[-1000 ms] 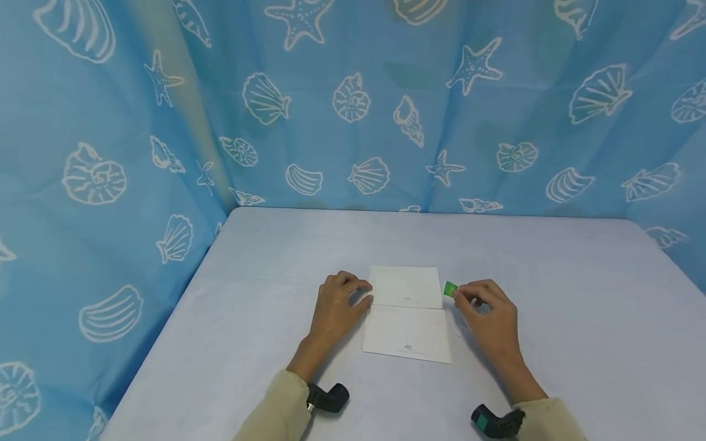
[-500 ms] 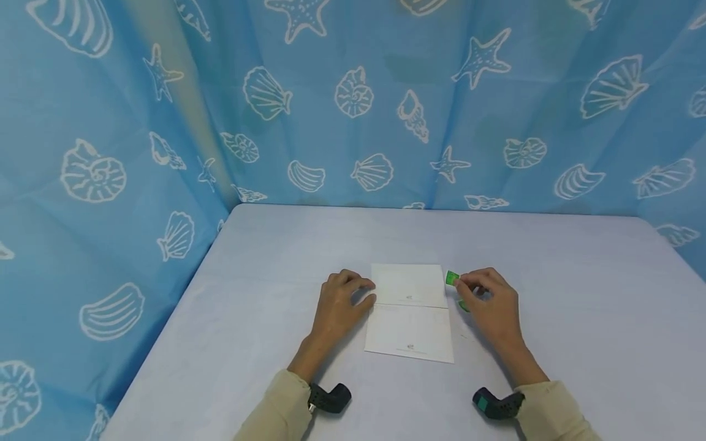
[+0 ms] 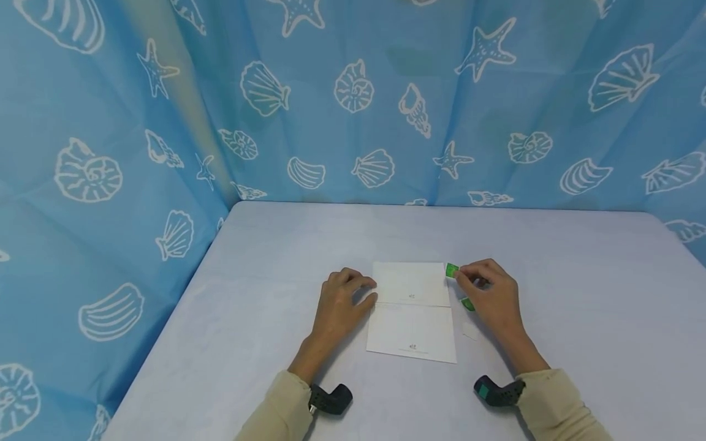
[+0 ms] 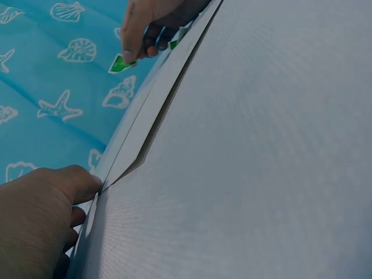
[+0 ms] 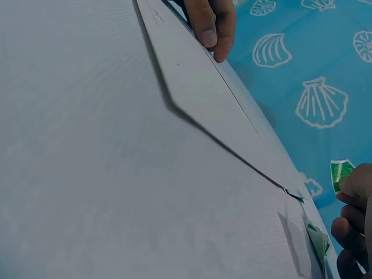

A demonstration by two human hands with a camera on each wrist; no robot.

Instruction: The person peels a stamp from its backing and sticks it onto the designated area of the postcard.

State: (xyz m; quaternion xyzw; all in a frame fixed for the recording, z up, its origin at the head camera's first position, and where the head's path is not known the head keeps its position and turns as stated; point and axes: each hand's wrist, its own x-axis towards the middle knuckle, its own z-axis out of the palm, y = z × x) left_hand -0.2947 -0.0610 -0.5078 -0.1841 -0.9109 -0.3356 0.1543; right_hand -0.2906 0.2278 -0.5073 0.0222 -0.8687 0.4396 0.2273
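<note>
An unfolded white card (image 3: 410, 327), creased across its middle, lies flat on the table with small printed marks on both panels. My left hand (image 3: 342, 306) rests at its left edge, thumb and forefinger touching it near the crease. My right hand (image 3: 493, 297) pinches a small green stamp-like piece (image 3: 451, 270) with a pale border, held up by the card's top right corner. Beneath that hand is a second green piece (image 3: 467, 304), partly hidden by the fingers; the right wrist view shows this lower green piece (image 5: 318, 239) standing at a slant.
A thin pale slip (image 3: 470, 332) lies right of the card, close under my right wrist. White cloth covers the table (image 3: 287, 245). Blue shell-patterned curtain (image 3: 325, 128) hangs behind and along the left side. Each wrist wears a black camera (image 3: 333, 399).
My right hand has moved up and slightly away with its green piece, from beside the card's right edge to its top corner. The lower green piece has come into sight. My left hand stays put.
</note>
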